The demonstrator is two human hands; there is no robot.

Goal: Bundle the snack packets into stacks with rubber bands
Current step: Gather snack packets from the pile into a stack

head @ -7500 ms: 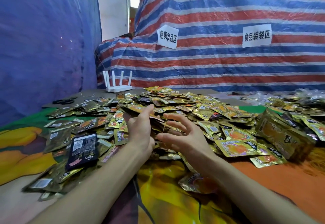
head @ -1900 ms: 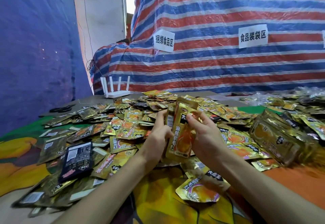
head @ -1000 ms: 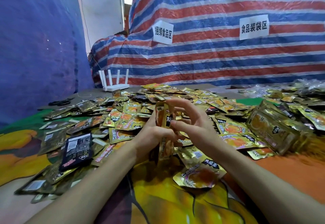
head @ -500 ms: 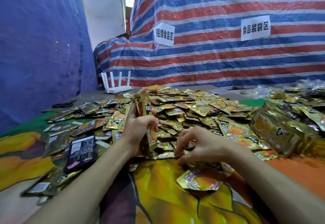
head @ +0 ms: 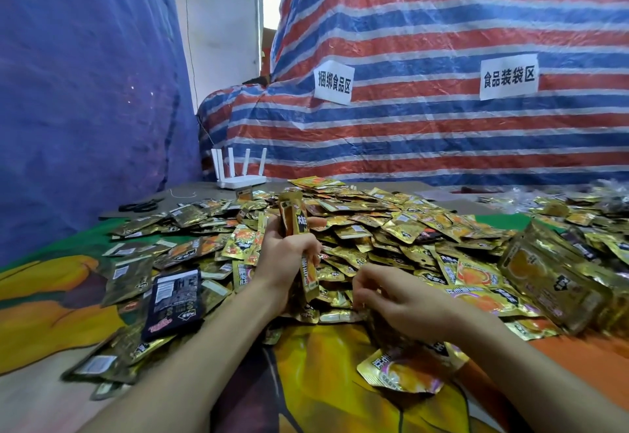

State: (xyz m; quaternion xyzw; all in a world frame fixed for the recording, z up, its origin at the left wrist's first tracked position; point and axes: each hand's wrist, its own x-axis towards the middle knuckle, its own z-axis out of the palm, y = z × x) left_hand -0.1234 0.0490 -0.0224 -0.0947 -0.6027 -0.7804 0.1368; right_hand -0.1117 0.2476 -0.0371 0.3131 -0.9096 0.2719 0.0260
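Striped tarp (head: 442,146) hangs behind a surface (head: 326,374) heaped with loose gold snack packets (head: 391,228); a thick bundle (head: 551,283) of them lies at the right; the left hand (head: 286,257) holds a small stack (head: 294,220) upright above the heap, its fingers clenched round it; the right hand (head: 405,300), on that stack a second ago, is now down among the loose packets, fingers (head: 362,291) curled; whether they grasp one I cannot tell.

Loose packets (head: 391,228) crowd the middle; bare cloth (head: 323,364) at the near edge seems passable.
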